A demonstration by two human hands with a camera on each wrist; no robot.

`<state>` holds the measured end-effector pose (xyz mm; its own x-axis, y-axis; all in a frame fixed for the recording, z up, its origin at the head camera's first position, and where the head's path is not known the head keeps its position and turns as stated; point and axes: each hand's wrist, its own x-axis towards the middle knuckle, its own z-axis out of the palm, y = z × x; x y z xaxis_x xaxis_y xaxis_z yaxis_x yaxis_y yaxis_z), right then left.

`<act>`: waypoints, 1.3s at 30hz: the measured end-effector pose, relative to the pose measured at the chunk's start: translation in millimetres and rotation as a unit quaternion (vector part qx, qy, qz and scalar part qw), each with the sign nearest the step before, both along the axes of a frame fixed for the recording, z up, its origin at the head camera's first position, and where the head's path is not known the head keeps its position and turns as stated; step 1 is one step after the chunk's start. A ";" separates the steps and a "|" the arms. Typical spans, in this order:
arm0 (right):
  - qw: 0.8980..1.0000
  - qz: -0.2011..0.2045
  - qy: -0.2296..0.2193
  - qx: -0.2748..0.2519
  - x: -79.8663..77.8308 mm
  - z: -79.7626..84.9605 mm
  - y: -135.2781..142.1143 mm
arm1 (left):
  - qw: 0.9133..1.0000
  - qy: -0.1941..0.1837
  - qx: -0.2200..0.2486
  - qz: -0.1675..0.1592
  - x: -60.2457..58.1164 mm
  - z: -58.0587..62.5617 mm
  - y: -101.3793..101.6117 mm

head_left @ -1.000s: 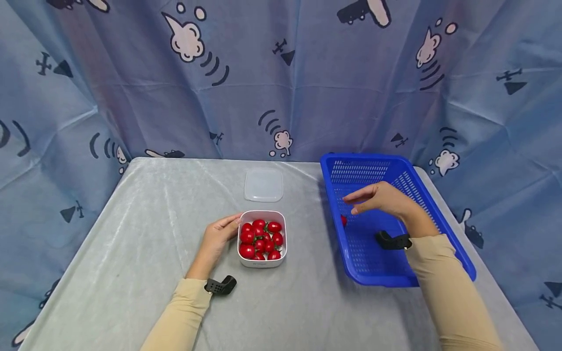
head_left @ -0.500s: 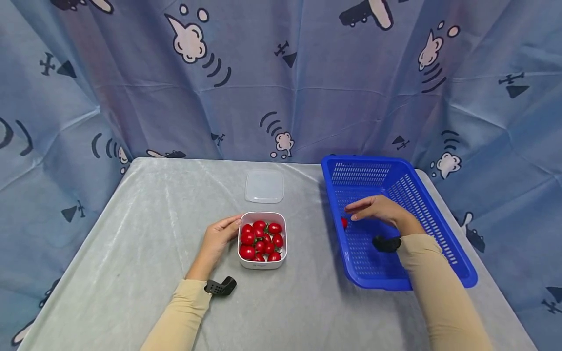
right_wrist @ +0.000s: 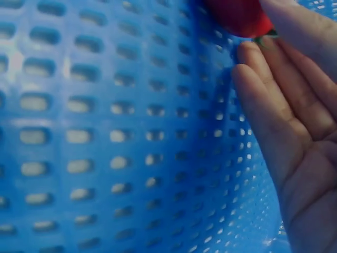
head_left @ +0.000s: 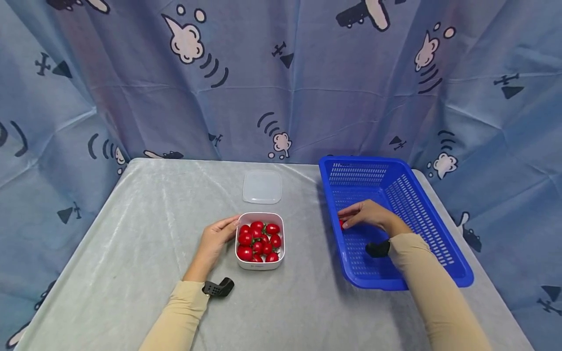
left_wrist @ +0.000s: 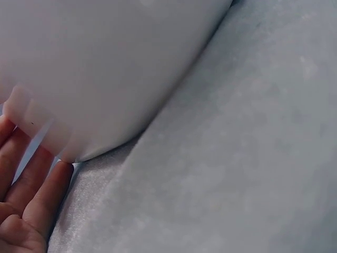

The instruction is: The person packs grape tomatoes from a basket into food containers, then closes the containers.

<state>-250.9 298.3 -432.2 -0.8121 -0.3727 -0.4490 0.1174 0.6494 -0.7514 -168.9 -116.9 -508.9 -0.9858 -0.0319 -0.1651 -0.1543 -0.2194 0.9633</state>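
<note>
A white square box [head_left: 260,265] full of red cherry tomatoes [head_left: 257,247] stands on the table's middle. My left hand [head_left: 216,239] rests against its left side; in the left wrist view the extended fingers [left_wrist: 47,195] touch the box's pale wall [left_wrist: 116,63]. Inside the blue basket [head_left: 347,258], my right hand [head_left: 368,214] is at the left wall and pinches a single cherry tomato [head_left: 341,224] between thumb and fingers. Close up in the right wrist view, that tomato [right_wrist: 239,16] shows a green stem by the fingertips, partly covered by the thumb.
Behind the box lies a clear square lid [head_left: 262,187], flat on the grey tablecloth [head_left: 145,234]. The basket's perforated walls rise around my right hand. A blue patterned curtain [head_left: 246,97] hangs behind the table and along both sides.
My right hand has moved down and left inside the basket to the cherry tomato by the wall, and thumb and fingers have come together on it. My left hand stays at the box.
</note>
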 end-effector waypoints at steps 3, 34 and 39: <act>1.000 -0.007 -0.005 -0.010 0.6 -2.2 -1.8 | 1.000 -0.001 -0.002 -0.002 -0.2 0.2 0.1; 0.970 -0.114 0.003 -0.216 30.0 82.8 -38.8 | 1.000 0.001 -0.007 -0.001 0.0 1.6 -0.7; 0.969 -0.132 0.006 -0.209 31.3 82.9 -98.2 | 1.000 -0.001 -0.010 -0.004 2.0 1.2 -0.5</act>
<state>-219.6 200.2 -349.2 -0.9079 -0.2986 -0.2940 0.2279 0.2370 -0.9444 -166.9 -117.5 -507.8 -0.9857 -0.0278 -0.1664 -0.1576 -0.1992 0.9672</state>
